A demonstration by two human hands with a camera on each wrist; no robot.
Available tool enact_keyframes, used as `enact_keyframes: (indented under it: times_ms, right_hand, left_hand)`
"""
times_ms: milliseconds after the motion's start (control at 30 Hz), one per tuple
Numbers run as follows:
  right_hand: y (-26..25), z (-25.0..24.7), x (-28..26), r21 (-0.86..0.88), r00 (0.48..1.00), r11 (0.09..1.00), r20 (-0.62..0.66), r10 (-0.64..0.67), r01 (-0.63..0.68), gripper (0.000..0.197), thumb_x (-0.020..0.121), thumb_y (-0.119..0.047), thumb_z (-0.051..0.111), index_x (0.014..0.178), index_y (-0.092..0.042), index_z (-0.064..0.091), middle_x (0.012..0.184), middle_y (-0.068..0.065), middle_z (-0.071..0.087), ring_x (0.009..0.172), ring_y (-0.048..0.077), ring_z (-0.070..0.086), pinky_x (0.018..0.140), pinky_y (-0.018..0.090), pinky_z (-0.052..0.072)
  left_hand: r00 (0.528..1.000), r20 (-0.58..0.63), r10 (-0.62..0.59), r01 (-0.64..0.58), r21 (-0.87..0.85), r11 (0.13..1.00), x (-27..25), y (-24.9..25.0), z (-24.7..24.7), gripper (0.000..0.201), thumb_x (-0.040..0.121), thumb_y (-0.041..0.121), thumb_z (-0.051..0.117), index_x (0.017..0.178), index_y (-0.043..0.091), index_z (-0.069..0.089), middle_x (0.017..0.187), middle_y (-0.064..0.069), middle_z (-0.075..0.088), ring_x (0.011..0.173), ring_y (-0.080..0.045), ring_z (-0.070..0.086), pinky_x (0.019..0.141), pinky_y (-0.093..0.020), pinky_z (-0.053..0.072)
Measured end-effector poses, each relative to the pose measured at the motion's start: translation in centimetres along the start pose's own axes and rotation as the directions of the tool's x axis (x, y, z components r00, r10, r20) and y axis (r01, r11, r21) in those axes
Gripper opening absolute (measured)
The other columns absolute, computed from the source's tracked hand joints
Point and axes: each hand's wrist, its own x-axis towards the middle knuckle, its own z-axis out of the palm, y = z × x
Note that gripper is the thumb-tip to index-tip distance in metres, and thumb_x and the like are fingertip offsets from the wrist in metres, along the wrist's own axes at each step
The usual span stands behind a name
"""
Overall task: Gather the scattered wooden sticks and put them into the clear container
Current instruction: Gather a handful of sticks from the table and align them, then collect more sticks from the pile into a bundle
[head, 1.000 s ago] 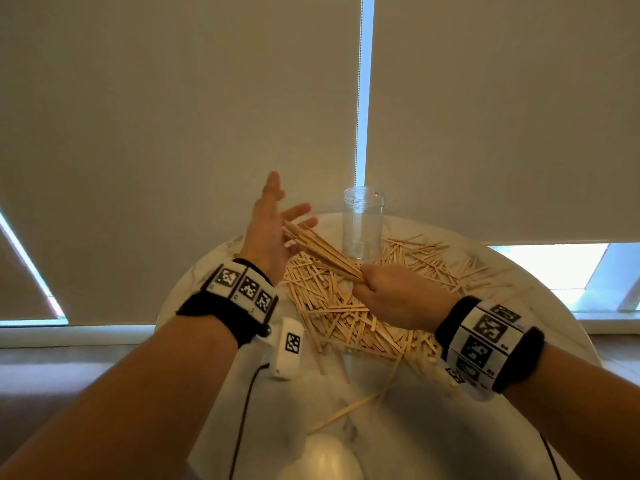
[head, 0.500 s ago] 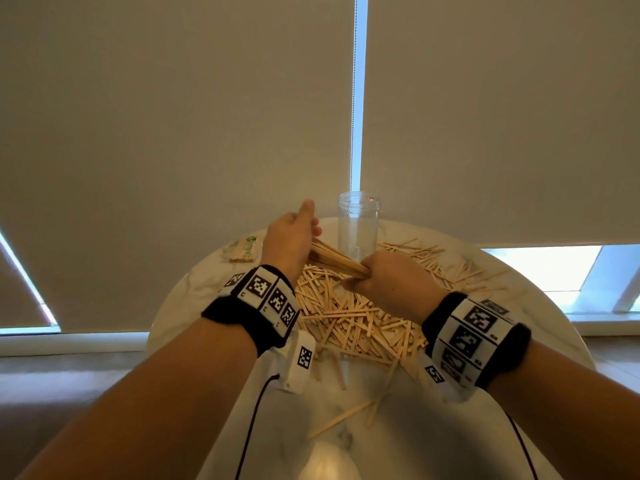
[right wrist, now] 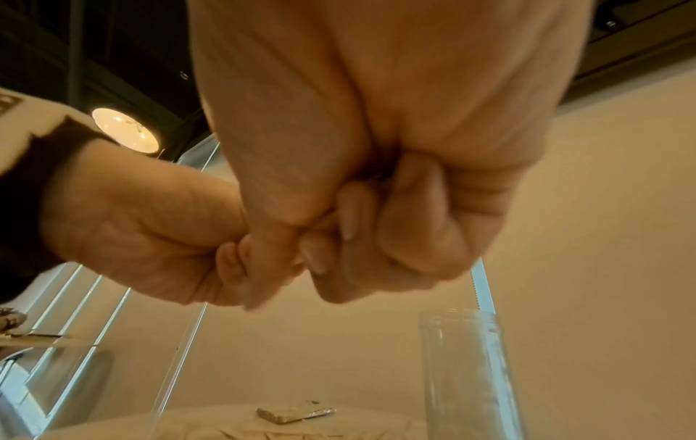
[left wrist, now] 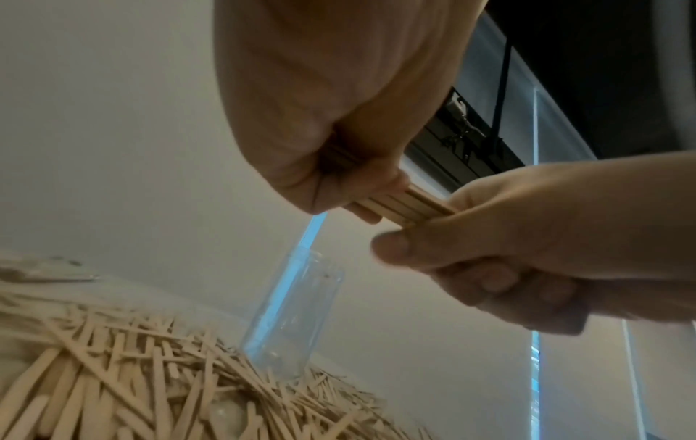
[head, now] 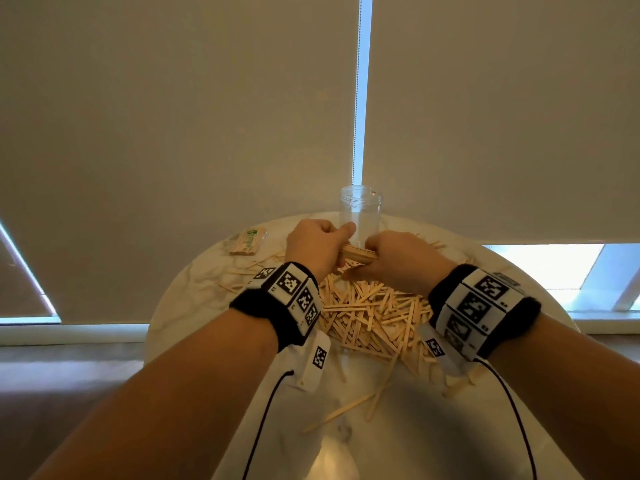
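Note:
A bundle of wooden sticks (head: 358,252) is gripped at both ends: my left hand (head: 317,245) curls round its left end and my right hand (head: 398,256) round its right end. The left wrist view shows the bundle (left wrist: 406,202) between the two fists. The hands hover just in front of the clear container (head: 361,216), which stands upright and empty at the table's far side. A big heap of loose sticks (head: 370,317) lies on the round white table (head: 194,296) under and behind my wrists. In the right wrist view the container (right wrist: 471,375) stands at lower right.
A small packet of sticks (head: 249,241) lies at the table's far left. A few stray sticks (head: 341,412) lie nearer me. Beige window blinds (head: 173,116) hang right behind the table. Black cables run from both wristbands.
My left hand, open and raised a second ago, has come down and closed on the bundle's left end. Both hands have moved forward towards the container.

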Motion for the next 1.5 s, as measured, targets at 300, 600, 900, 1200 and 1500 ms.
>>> enact_keyframes:
  times_ms: [300,600,900,1200,1500]
  right_hand:
    - [2.3,-3.6,3.6,-0.114,0.976,0.978,-0.107,-0.189,0.177,0.043,0.096,-0.061,0.042,0.1,-0.024,0.063,0.073,-0.008,0.055,0.061,0.006,0.051,0.054,0.021,0.034]
    - [6.4,-6.5,16.2,-0.283,0.991,0.955,-0.122,0.057,-0.09,0.064,0.085,-0.074,0.047,0.088,-0.015,0.069,0.082,0.003,0.067,0.077,0.02,0.062,0.059,0.029,0.041]
    - [3.7,-3.9,25.7,-0.65,0.978,0.759,0.181,0.102,0.041,0.034,0.096,-0.043,0.06,0.102,-0.01,0.066,0.084,0.0,0.062,0.084,0.019,0.06,0.081,0.03,0.048]
    - [3.1,-3.4,26.8,-0.486,0.959,0.874,0.245,0.144,-0.007,0.028,0.099,-0.029,0.06,0.108,-0.004,0.067,0.098,0.007,0.071,0.073,0.019,0.063,0.073,0.031,0.051]
    - [2.8,-5.5,16.5,-0.338,0.999,0.941,-0.037,-0.017,0.004,0.04,0.102,-0.036,0.047,0.111,-0.007,0.073,0.106,0.007,0.072,0.101,0.027,0.066,0.093,0.038,0.052]
  left_hand:
    - [0.949,0.194,-0.247,0.267,-0.083,0.96,5.8,-0.1,-0.6,0.066,0.099,0.063,0.026,0.104,0.01,0.065,0.088,-0.011,0.076,0.069,-0.021,0.068,0.06,-0.027,0.054]
    - [0.944,0.26,-0.201,0.131,0.262,0.956,16.9,-0.1,0.3,0.071,0.077,0.038,0.082,0.135,0.016,0.048,0.117,-0.005,0.064,0.102,-0.017,0.064,0.084,-0.035,0.059]
    - [0.941,0.322,-0.108,-0.069,0.492,0.868,20.8,-0.7,6.0,0.107,0.073,0.056,0.079,0.151,0.009,0.024,0.142,-0.005,0.05,0.121,-0.021,0.052,0.084,-0.03,0.039]
    - [0.942,0.326,-0.08,-0.048,0.365,0.93,20.5,-2.7,5.7,0.126,0.071,0.046,0.084,0.156,0.008,-0.001,0.15,-0.005,0.043,0.132,-0.022,0.046,0.099,-0.03,0.038]
    - [0.912,0.374,-0.166,-0.125,0.64,0.758,13.0,-3.8,1.4,0.064,0.085,0.061,0.063,0.118,0.006,0.067,0.111,-0.007,0.07,0.097,-0.021,0.066,0.09,-0.037,0.053]
